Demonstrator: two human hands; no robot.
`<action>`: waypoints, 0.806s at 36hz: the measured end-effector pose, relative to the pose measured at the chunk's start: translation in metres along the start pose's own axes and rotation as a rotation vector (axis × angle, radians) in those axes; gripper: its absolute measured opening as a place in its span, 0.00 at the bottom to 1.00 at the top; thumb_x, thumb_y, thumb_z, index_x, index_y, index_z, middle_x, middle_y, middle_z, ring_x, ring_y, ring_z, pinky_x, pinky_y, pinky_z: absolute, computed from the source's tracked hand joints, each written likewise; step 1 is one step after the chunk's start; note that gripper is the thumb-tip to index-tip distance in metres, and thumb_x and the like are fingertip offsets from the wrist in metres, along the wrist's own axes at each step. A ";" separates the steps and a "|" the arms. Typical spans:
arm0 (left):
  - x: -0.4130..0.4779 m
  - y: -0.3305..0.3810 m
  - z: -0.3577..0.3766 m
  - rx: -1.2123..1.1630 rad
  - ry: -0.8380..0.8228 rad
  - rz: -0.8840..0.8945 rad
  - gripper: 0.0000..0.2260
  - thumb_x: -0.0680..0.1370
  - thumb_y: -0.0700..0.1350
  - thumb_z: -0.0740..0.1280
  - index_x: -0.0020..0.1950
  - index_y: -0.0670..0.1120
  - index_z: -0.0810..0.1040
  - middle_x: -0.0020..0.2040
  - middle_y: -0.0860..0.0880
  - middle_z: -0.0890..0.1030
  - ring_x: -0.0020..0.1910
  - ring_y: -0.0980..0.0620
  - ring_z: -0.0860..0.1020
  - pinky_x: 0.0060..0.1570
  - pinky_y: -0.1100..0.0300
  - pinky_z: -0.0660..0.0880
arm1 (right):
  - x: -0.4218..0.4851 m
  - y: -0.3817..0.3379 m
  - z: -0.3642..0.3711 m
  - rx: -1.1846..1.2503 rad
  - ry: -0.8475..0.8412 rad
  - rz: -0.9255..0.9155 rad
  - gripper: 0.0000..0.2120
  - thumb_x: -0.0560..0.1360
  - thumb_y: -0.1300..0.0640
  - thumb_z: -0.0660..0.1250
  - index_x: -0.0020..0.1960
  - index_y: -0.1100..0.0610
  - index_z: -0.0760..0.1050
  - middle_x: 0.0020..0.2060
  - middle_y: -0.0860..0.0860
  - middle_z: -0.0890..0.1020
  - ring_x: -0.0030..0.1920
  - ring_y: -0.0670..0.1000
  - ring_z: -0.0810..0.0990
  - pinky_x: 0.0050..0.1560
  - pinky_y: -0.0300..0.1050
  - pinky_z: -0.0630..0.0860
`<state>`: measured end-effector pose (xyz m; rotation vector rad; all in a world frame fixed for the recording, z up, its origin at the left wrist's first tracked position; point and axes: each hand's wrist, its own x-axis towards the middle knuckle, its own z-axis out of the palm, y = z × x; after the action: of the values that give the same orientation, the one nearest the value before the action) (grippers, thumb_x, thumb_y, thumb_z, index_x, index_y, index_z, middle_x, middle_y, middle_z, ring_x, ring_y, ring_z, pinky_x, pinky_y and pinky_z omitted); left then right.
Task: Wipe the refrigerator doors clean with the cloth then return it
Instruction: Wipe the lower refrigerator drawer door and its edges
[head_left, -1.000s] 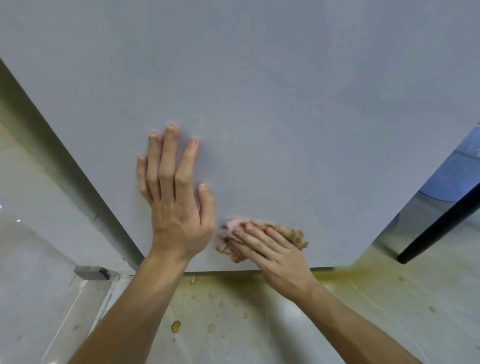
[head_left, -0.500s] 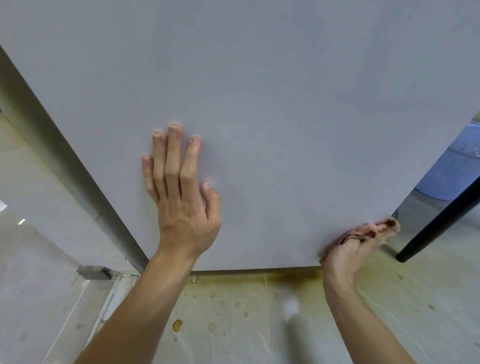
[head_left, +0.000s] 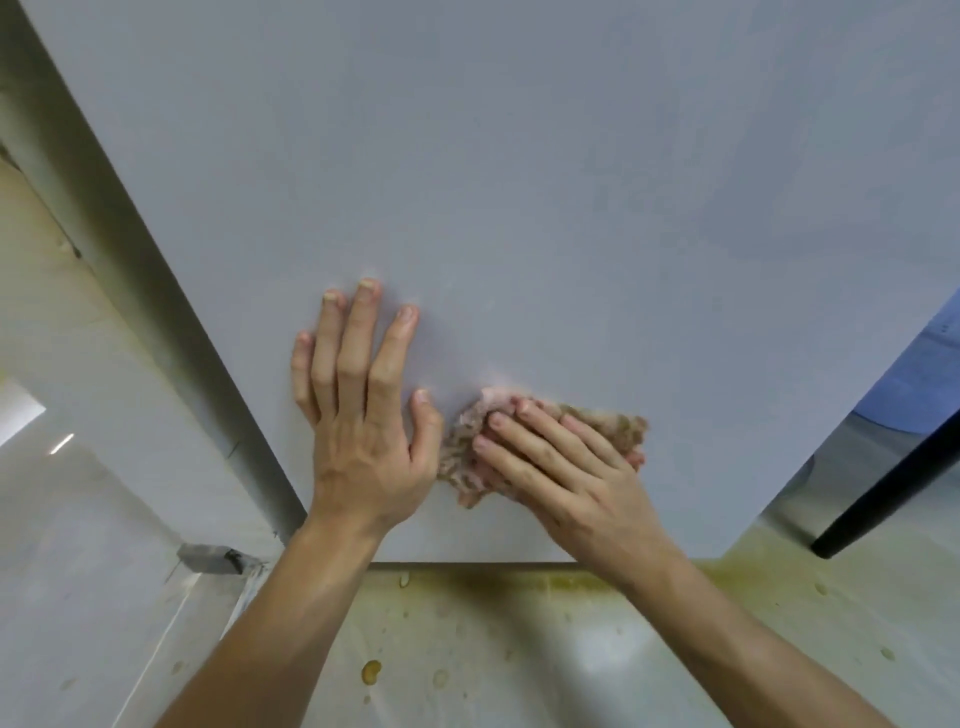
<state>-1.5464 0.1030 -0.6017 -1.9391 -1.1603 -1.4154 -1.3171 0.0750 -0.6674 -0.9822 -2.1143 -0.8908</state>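
Observation:
The grey refrigerator door (head_left: 519, 182) fills most of the view. My left hand (head_left: 363, 415) lies flat on it, fingers straight and pointing up. Just to its right, my right hand (head_left: 566, 467) holds a bunched pink and brown cloth (head_left: 460, 457) against the door near its lower edge. The fingers lie over the cloth, a thumb tip shows at the cloth's lower edge, and the two hands almost touch.
The door's bottom edge (head_left: 467, 562) runs just below my wrists. Yellowish stains and drops (head_left: 371, 673) mark the pale floor beneath. A dark leg (head_left: 883, 493) stands at the right and a small metal bracket (head_left: 208, 556) at the lower left.
My right hand swept the cloth out to the door's lower right corner and has now come back left beside my left hand. The left hand stayed flat on the door.

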 end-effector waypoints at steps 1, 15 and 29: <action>0.001 -0.003 -0.002 0.005 0.007 -0.009 0.32 0.78 0.39 0.67 0.81 0.43 0.62 0.83 0.41 0.59 0.85 0.45 0.50 0.82 0.41 0.48 | -0.002 0.007 -0.001 -0.035 0.037 0.035 0.31 0.83 0.54 0.69 0.83 0.48 0.63 0.83 0.47 0.62 0.82 0.51 0.61 0.83 0.51 0.53; 0.005 -0.029 -0.019 0.007 0.001 -0.018 0.31 0.78 0.39 0.65 0.81 0.44 0.62 0.84 0.43 0.58 0.86 0.47 0.49 0.82 0.42 0.47 | 0.058 0.023 -0.043 0.226 0.568 0.830 0.35 0.79 0.71 0.56 0.82 0.69 0.45 0.82 0.67 0.47 0.85 0.56 0.43 0.83 0.62 0.39; 0.024 -0.019 -0.016 -0.010 0.049 -0.034 0.28 0.81 0.41 0.61 0.81 0.42 0.62 0.86 0.46 0.54 0.85 0.41 0.53 0.80 0.36 0.55 | 0.115 -0.005 -0.027 0.075 0.517 0.606 0.33 0.84 0.60 0.56 0.86 0.55 0.49 0.85 0.50 0.48 0.85 0.56 0.49 0.83 0.56 0.45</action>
<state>-1.5684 0.1093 -0.5753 -1.8896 -1.1712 -1.4809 -1.3740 0.0951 -0.5658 -1.1187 -1.2995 -0.6529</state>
